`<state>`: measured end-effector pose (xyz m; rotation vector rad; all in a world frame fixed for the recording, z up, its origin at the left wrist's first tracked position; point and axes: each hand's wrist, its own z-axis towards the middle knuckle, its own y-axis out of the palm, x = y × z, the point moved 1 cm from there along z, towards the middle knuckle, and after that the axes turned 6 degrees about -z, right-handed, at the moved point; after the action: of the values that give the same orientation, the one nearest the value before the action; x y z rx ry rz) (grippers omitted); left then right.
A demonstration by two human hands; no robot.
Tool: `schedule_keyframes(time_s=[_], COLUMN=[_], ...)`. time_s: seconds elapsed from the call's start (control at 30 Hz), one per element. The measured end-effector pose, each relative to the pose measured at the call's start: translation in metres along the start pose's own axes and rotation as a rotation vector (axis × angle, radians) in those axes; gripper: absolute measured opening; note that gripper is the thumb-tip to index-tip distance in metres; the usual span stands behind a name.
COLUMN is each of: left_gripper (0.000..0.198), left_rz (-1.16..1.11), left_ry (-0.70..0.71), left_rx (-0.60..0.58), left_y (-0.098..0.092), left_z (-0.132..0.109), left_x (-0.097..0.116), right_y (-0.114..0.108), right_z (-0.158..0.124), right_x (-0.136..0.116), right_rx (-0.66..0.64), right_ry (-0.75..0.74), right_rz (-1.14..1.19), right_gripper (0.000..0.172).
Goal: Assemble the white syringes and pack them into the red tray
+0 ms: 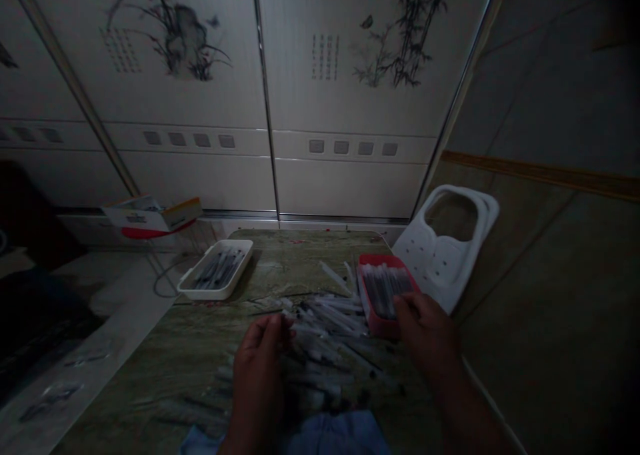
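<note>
Sprawling across the near middle of the bench (pixel 280 261), a loose heap of slim, pen-like tubes (pixel 333 315) pointed every which way, mostly pale and translucent, with dark lengths and small black bits mixed in (the dim light blurred the nearest ones). More tubes (pixel 383 281) lay side by side in a red box (pixel 381 328) at the heap's right. The left hand (pixel 263 341) hung over the heap's left side, fingers curled in and thumb near the forefinger; whether anything was pinched there, I could not tell. The right hand (pixel 425 325) was at the box's right side, thumb and fingers bent toward the tubes inside; I could not tell whether it was clamped on one or only touching the rim. Near the box ran the right edge of the bench, with a white folding chair (pixel 453 251) close by, so room on that side was tight. On the left, a white tray (pixel 205 295) of dark-tipped pieces (pixel 220 268) sat at the bench's other edge. Between tray and box, greenish bench top stretched to the far edge, the widest open room. Blue cloth (pixel 340 435) showed at the near side; past the left edge, a carton (pixel 150 216) rested on a red seat (pixel 150 233).
</note>
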<state>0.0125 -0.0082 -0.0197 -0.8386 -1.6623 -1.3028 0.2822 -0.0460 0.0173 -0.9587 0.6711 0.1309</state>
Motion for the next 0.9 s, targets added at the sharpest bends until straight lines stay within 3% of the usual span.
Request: schedule_keyframes(time_s=[0.2, 0.33, 0.43, 0.73, 0.9], left_gripper=[0.034, 0.033, 0.033, 0.035, 0.035], left_rz=[-0.103, -0.156, -0.183, -0.144, -0.146], left_ry=[-0.018, -0.049, -0.056, -0.053, -0.045], left_rx=[0.109, 0.108, 0.110, 0.097, 0.089], left_y=[-0.002, -0.001, 0.000, -0.003, 0.000], left_z=[0.006, 0.005, 0.004, 0.005, 0.005], left_x=[0.003, 0.007, 0.008, 0.003, 0.002], right_y=[0.012, 0.017, 0.022, 0.036, 0.030], right_z=[-0.021, -0.033, -0.041, -0.054, -0.046], right_x=[-0.032, -0.036, -0.035, -0.038, -0.036], right_rx=[-0.370, -0.634, -0.786, -0.849, -0.846], right_ry=[-0.180, -0.262, -0.287, -0.352, -0.282], right_rz=[0.166, 0.078, -0.028, -0.202, -0.027], right_gripper=[0.022, 0.010, 0.012, 0.013, 0.007])
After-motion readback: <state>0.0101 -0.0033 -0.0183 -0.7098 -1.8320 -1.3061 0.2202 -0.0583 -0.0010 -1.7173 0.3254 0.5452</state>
